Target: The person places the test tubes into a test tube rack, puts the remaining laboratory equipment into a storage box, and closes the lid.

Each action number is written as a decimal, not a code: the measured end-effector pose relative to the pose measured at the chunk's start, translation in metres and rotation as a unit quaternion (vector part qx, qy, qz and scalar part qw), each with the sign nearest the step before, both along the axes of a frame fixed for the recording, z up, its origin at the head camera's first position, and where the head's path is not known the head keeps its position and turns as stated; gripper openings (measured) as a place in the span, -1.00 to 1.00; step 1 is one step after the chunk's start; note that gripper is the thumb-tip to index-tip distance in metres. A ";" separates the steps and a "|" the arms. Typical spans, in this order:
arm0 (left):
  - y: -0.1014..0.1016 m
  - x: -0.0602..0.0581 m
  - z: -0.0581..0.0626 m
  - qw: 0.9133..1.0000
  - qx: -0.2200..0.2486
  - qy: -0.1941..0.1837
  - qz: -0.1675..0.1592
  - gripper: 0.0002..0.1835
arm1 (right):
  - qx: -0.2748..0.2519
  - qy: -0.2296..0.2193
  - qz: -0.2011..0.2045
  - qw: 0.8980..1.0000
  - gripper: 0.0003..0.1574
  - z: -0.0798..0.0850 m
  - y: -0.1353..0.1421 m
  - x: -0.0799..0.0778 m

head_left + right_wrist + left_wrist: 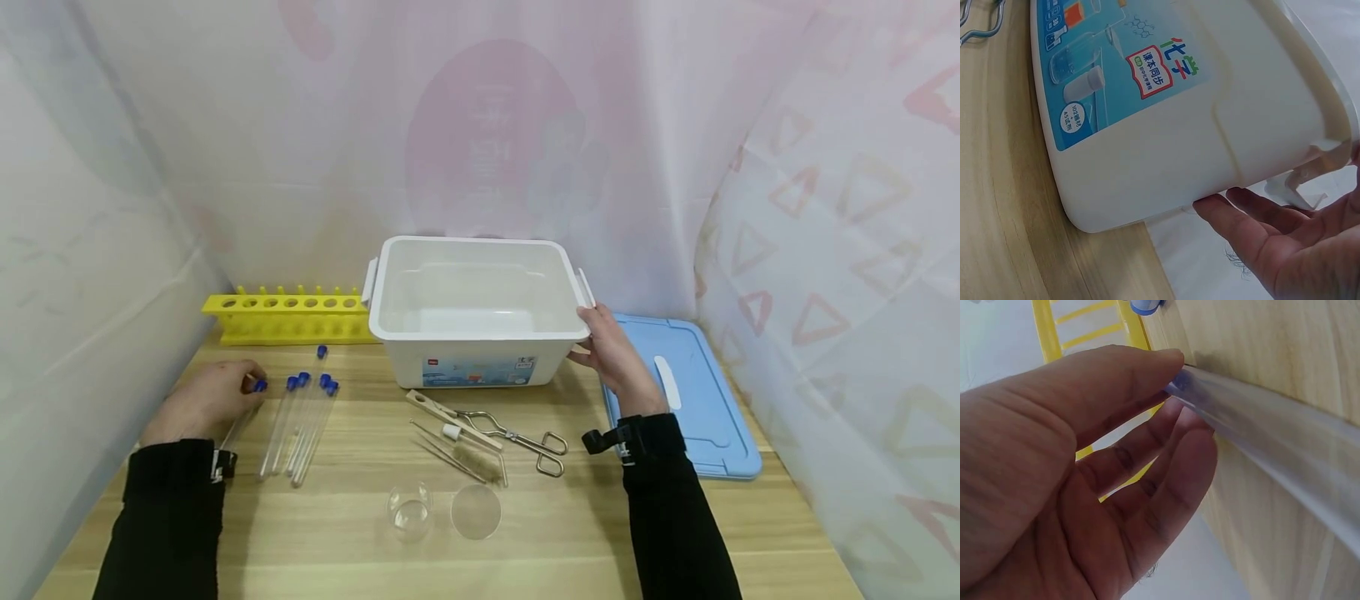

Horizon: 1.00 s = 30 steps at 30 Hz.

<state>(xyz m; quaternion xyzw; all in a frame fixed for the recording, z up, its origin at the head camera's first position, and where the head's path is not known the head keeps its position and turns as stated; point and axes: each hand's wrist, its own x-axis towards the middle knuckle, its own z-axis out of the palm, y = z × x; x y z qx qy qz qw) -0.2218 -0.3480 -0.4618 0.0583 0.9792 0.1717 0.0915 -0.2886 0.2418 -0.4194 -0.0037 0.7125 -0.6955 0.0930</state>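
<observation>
Head view: looked down on a pale wooden surface (555,542), with a white bin (405,360) standing uncovered toward its far side. Saw that bin held at its right end by the right hand (618,362), with fingertips laid on the end wall below the rim (clearest from the right wrist). Found a yellow rack (292,329) just left of the bin, laid lengthwise left to right, with its holes facing up. Placed the left hand (206,400) nearer to that rack than the right, on the near side of its left end. Noted the left thumb and fingers drawn together, pinching a clear test tube (238,429) at its far end, by the blue cap (260,386). Traced its long axis from those fingers back toward the wrist, slanting to the near left, roughly crosswise to the rack. Could not tell about contact between its lower end and the surface. Judged this crossing of axes, tube against rack, to matter most.
</observation>
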 end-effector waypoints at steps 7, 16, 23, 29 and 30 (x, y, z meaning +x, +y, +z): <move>0.001 0.002 0.004 1.000 0.003 -0.006 -0.001 -0.67 | 0.009 0.002 -0.004 1.000 -0.08 -0.002 -0.001 0.000; -0.001 0.000 0.011 0.998 0.059 0.013 0.011 -0.60 | 0.018 0.009 -0.004 1.000 -0.10 -0.004 -0.002 0.000; 0.000 -0.004 0.022 0.992 0.071 0.093 0.042 -0.55 | 0.014 0.011 -0.006 1.000 -0.09 -0.005 -0.002 -0.001; 0.005 -0.001 0.034 0.981 0.090 0.155 0.070 -0.53 | 0.014 0.014 -0.006 1.000 -0.08 -0.005 -0.002 -0.002; 0.006 0.000 0.036 0.979 0.092 0.165 0.078 -0.53 | 0.016 0.015 -0.006 1.000 -0.08 -0.006 -0.002 -0.002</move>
